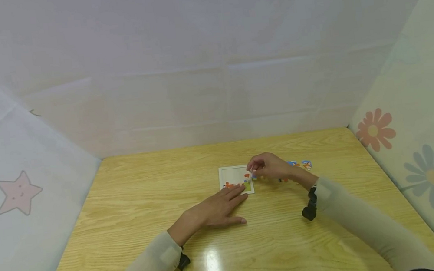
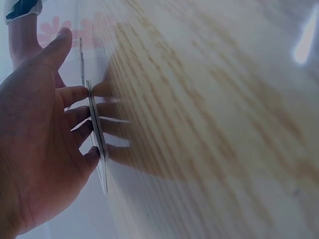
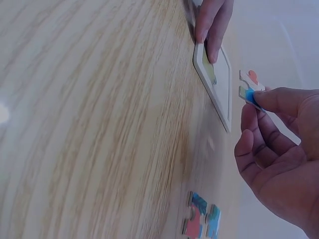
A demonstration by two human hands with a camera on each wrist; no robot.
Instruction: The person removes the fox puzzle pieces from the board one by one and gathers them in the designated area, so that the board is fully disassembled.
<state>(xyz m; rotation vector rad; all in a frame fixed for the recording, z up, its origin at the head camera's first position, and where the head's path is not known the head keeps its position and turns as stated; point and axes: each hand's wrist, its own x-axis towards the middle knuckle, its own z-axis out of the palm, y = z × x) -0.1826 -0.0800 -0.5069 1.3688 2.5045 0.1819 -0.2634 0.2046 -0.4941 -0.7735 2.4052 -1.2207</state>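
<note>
right hand [image 3: 286, 162] pinches puzzle piece [image 3: 250, 94] at its fingertips [image 3: 250, 117]

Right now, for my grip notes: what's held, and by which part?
The right hand pinches a puzzle piece by its blue end; the left hand holds nothing.

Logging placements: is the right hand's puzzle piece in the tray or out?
Out: the right-wrist view shows the right hand pinching the piece clear of the tray.

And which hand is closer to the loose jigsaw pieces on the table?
The right hand: it's close beside the loose jigsaw pieces, pinching another jigsaw piece. The left hand is farther left, resting on the puzzle tray.
</note>
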